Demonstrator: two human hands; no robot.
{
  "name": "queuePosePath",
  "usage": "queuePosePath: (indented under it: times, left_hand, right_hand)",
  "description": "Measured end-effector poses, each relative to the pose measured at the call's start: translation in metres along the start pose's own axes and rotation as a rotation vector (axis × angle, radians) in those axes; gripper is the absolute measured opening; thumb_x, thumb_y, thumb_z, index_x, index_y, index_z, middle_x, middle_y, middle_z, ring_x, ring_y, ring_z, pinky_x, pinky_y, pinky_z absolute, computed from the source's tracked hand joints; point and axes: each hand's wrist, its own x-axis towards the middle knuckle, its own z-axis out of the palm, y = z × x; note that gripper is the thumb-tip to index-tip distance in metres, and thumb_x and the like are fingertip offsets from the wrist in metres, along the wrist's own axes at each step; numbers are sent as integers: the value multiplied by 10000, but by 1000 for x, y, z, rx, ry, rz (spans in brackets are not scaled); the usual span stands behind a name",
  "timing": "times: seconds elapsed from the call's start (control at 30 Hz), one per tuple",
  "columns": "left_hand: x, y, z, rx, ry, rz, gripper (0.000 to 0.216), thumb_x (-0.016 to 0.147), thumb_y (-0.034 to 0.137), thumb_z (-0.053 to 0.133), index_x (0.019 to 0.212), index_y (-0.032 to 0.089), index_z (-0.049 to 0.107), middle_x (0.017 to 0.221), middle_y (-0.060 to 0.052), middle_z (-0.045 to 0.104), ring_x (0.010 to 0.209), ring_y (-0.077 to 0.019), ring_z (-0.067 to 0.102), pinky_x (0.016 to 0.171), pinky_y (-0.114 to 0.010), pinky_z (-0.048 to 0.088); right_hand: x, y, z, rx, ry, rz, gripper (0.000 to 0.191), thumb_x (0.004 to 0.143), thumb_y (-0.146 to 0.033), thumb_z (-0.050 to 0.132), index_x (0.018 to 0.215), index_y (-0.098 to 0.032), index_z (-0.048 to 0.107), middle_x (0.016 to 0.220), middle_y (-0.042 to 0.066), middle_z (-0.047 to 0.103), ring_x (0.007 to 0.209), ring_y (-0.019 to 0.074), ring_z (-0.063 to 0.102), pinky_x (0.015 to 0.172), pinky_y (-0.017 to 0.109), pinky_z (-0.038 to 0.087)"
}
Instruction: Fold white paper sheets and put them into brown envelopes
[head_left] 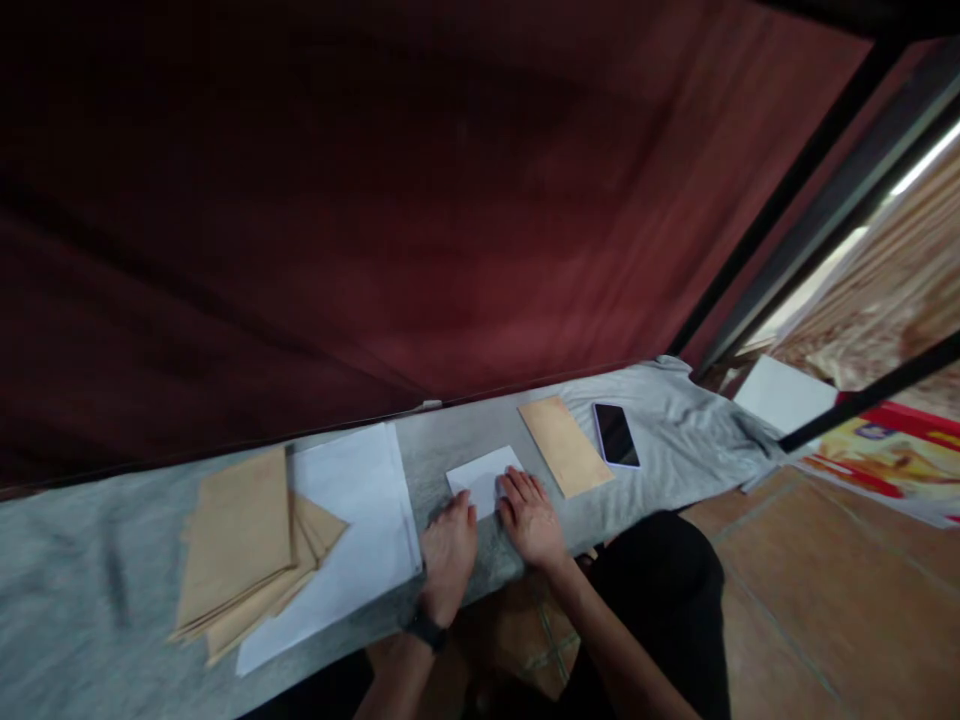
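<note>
A small white sheet of paper (480, 470), apparently folded, lies flat on the grey cloth in front of me. My left hand (450, 550) is at its lower left corner, fingers curled and thumb against the edge, closed on the paper. With fingers laid out flat, my right hand (531, 515) presses on the paper's right side. The fingertips hide part of both edges. Just right of that hand is a brown envelope (566, 447), flat and apart from it.
A phone (616, 435) lies beyond the brown envelope. To the left, a pile of brown envelopes (240, 530) overlaps large white sheets (367, 510). Grey cloth (442, 430) covers the narrow surface, with a dark red curtain (480, 280) behind. A black metal bar (795, 190) stands at right.
</note>
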Motion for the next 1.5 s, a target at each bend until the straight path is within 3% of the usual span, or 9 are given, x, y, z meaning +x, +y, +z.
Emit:
queuePosePath:
  times: [0.17,0.33,0.57,0.8,0.97,1.1,1.33,1.5]
  left_hand:
    - [12,18,13,7,100,211,421,1018,282,394,1365,125,572,1386,-155,605,1290,-275,566,1086,-422,452]
    - [25,10,35,46,67,211,577,1020,374,357,1482,33,414,1569,-193,392,1470,-272,350,1213,-440,292]
    - [13,-14,47,25,140,150,630,996,395,368,1521,46,354,1581,-186,368,1494,-280,297,1218,-470,281]
    - [1,-16,48,8,201,146,630,994,345,364,1530,20,314,1586,-211,341,1512,-295,241,1215,-509,277]
    - [4,-17,49,29,178,163,594,981,268,337,1511,2,346,1576,-223,356,1515,-301,226,1207,-522,287]
    - [5,-19,52,41,181,167,577,963,208,328,1498,-4,368,1560,-221,390,1509,-301,242,1206,-520,289]
    - [5,-19,54,23,190,154,633,981,364,389,1508,15,359,1579,-216,358,1506,-308,256,1221,-514,260]
    - [6,-19,54,15,197,161,645,984,382,397,1511,15,351,1573,-225,362,1505,-310,261,1213,-523,268]
  right_hand:
    - [-2,3,6,-7,33,-33,422,1014,-274,420,1401,-179,559,1484,104,530,1405,241,443,1182,456,323]
    - [-3,8,10,-27,49,-73,433,1013,-279,425,1415,-170,542,1477,122,534,1392,243,459,1177,458,327]
    - [-4,8,11,-36,21,-49,458,1014,-284,411,1450,-177,506,1517,109,490,1408,249,440,1183,462,317]
    - [2,4,4,-15,5,-18,434,1033,-275,377,1427,-189,537,1468,102,548,1395,240,459,1225,509,230]
    - [24,-14,7,63,-72,-100,466,1044,-296,345,1455,-144,502,1491,106,523,1415,209,433,1208,422,312]
    - [39,-23,15,43,-146,-175,459,1059,-301,323,1452,-150,505,1519,97,492,1438,188,398,1217,408,296]
    - [43,-3,17,-69,-93,-99,472,1053,-331,364,1484,-167,464,1552,109,432,1457,219,372,1203,447,283]
    - [37,14,16,-115,-54,-42,522,1059,-363,349,1515,-114,401,1550,145,426,1466,236,353,1189,449,282]
